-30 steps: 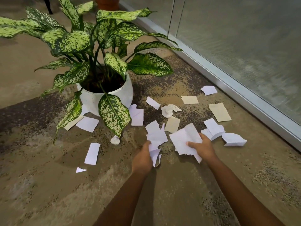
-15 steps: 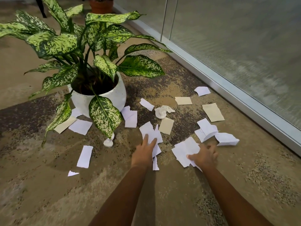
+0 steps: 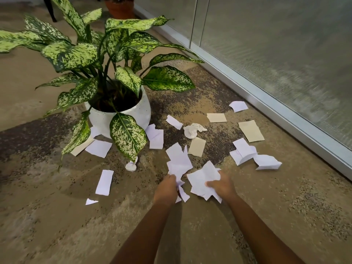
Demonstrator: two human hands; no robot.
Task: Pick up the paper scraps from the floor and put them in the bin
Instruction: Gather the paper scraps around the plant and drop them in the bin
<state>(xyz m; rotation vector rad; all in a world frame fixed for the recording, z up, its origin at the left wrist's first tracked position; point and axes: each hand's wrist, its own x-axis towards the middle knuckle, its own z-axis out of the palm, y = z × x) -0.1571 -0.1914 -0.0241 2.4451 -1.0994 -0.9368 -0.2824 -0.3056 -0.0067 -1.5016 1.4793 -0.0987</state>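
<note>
Entry: legible text, labels, brands, numbers, signs: none found.

Surfaces checked: torn white paper scraps (image 3: pixel 179 159), blank on every upturned face (one or two faint marks are too small to read); cream-coloured rectangular paper pieces (image 3: pixel 251 130), blank; white round speckled ceramic plant pot (image 3: pixel 141 115), no print visible on the side that shows.

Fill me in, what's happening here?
A person is gathering paper off the floor beside a plant. The left hand grips a few white scraps; the right hand grips another bunch. Many loose scraps, white and tan, lie scattered around. No bin is in view.
</note>
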